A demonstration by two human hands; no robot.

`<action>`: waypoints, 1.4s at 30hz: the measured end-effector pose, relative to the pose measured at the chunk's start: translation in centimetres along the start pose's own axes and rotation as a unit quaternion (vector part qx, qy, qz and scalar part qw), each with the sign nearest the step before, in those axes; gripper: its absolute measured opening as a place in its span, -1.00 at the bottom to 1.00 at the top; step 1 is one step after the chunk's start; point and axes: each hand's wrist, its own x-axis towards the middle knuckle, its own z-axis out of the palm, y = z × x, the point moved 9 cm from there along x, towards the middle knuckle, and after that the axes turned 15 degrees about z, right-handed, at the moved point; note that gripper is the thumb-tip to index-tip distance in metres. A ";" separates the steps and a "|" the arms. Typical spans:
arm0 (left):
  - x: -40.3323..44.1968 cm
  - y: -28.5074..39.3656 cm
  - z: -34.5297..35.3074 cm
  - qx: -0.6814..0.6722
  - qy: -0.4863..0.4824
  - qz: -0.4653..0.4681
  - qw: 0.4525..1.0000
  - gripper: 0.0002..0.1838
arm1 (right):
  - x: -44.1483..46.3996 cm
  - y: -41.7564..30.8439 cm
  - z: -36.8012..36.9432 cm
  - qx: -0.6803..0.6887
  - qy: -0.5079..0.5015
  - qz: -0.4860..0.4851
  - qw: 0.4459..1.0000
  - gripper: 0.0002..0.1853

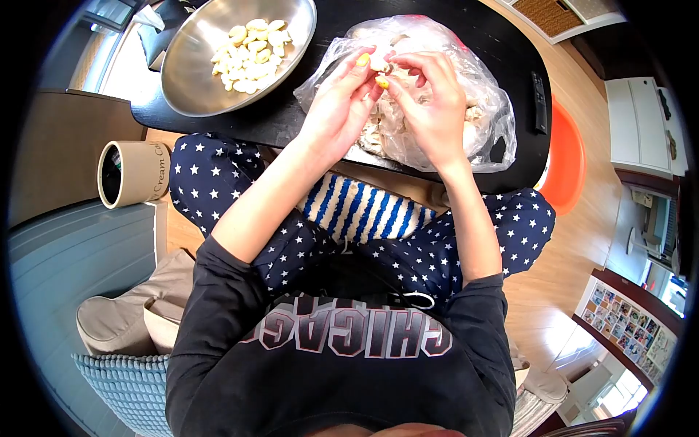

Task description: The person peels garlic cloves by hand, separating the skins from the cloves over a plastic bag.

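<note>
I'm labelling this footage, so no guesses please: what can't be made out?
All in the head view:
Pale piece, full shape: partly covered by the left hand and right hand.
Plastic bag, exact contents: obscured by crumpled film.
Metal bowl, far rim: cut off by the top edge.
Remote, button labels: too small.

With the left hand (341,103) and right hand (437,100) as the dial's centre, a slim gap of black table (328,33) at 10 o'clock leaves a way between the steel bowl (191,65) and the plastic bag (492,120). The bag's crumpled film bulges from 12 round to 6 o'clock, hindering low sideways passage; past it at 3, only a narrow lane separates it from the remote control (539,102).
</note>
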 end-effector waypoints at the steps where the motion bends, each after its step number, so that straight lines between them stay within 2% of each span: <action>1: -0.1 -0.1 0.1 0.000 0.016 -0.005 1.000 -0.70 | -0.1 0.3 0.2 0.001 0.001 0.000 1.000 -0.84; 3: -0.1 -0.1 0.3 -0.001 0.006 -0.009 1.000 -0.70 | -0.2 0.6 0.2 0.002 0.002 0.001 1.000 -0.84; 5: 0.1 -0.2 0.0 -0.003 -0.003 -0.012 1.000 -0.71 | -0.1 2.2 0.5 0.092 -0.031 0.084 0.992 -0.85; 6: 0.3 -0.3 -0.3 -0.029 0.004 -0.018 0.999 -0.71 | -0.1 2.4 0.6 0.092 -0.031 0.084 0.992 -0.85; 8: 0.4 -0.3 -0.7 -0.055 0.011 -0.023 0.998 -0.71 | 0.1 3.9 0.2 0.193 -0.013 0.142 0.971 -0.87; 10: 0.5 0.4 -0.6 -0.059 0.033 -0.017 0.998 -0.67 | 0.2 4.3 -0.4 0.167 -0.002 0.150 0.974 -0.90; 12: 0.6 0.5 -0.4 -0.066 0.019 -0.018 0.997 -0.68 | 0.2 4.5 0.3 -0.023 -0.058 0.151 0.987 -0.90; 14: 0.4 0.6 -0.2 -0.051 0.024 -0.020 0.998 -0.72 | 0.0 4.5 0.3 -0.047 -0.062 0.181 0.980 -0.88; 16: 0.3 0.5 -0.1 -0.039 0.028 -0.028 0.998 -0.73 | -0.3 5.2 1.0 -0.173 -0.133 0.259 0.941 -0.88; 17: 0.2 0.3 -0.2 -0.027 0.032 -0.036 0.998 -0.74 | -0.4 5.6 1.1 -0.173 -0.133 0.259 0.941 -0.88; 19: 0.2 0.2 -0.3 -0.017 0.031 -0.037 0.999 -0.73 | 0.1 3.9 0.4 -0.138 -0.058 0.120 0.981 -0.87; 20: 0.2 0.1 -0.4 -0.007 0.029 -0.037 0.999 -0.73 | 0.2 4.1 0.5 -0.138 -0.058 0.120 0.981 -0.87; 22: 0.3 -0.1 -0.6 -0.009 0.031 -0.037 0.999 -0.72 | 0.5 2.5 -0.1 -0.062 -0.020 0.036 0.997 -0.87; 26: 0.3 -0.5 -0.8 -0.010 0.014 -0.024 1.000 -0.71 | 0.3 1.1 0.2 0.002 -0.036 0.062 0.997 -0.88; 28: 0.1 -0.7 -0.2 -0.018 0.005 -0.033 0.999 -0.75 | -0.2 0.3 0.9 -0.042 -0.039 0.001 0.998 -0.87; 34: -0.6 -1.7 0.5 0.010 -0.028 -0.051 0.998 -0.78 | -0.6 0.6 1.2 -0.090 0.011 -0.034 0.995 -0.88; 37: -0.6 -1.6 1.2 0.048 -0.075 -0.016 0.996 -0.79 | -1.1 -0.1 0.9 -0.132 0.052 -0.067 0.988 -0.91; 39: -0.5 -0.4 1.4 0.210 -0.101 0.072 0.970 -0.79 | -1.4 -0.2 0.8 -0.153 0.069 -0.079 0.983 -0.92; 42: -0.6 -0.1 1.8 0.227 -0.094 0.093 0.965 -0.78 | -1.7 -0.1 0.6 -0.141 0.089 -0.081 0.983 -0.93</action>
